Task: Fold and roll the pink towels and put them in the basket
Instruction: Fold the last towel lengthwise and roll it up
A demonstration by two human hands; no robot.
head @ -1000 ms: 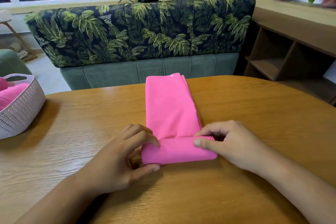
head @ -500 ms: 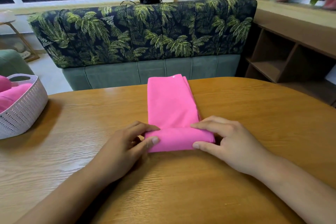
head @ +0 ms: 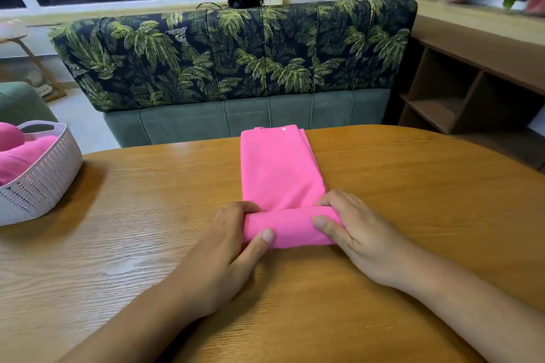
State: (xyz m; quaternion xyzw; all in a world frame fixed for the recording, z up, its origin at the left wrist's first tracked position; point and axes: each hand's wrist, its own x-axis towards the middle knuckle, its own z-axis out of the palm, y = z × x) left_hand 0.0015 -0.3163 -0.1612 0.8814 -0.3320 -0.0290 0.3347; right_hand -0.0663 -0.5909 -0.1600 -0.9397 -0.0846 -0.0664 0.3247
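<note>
Pink towel (head: 280, 174): a folded strip at the centre of the frame, lying on the wooden table (head: 413, 186). Its near end is wound into a roll and its flat part runs away from the viewer. The far end reaches the table's far edge and may just overhang it; the view is too foreshortened to tell.

Left hand (head: 224, 250): fingers curled over the roll's left end, thumb on its near face.

Right hand (head: 359, 233): grips the right end the same way.

Open room: bare tabletop on both sides of the strip, wider at right.

Basket (head: 44, 174): white and perforated, at the left edge of the frame and well apart from the strip. It holds rolled pink towels (head: 17, 153).

Sofa back (head: 236, 53): leaf print, beyond the table.

Change: compared with a second ago, the flat part is shorter and the roll sits farther up the strip. The basket is unmoved.
</note>
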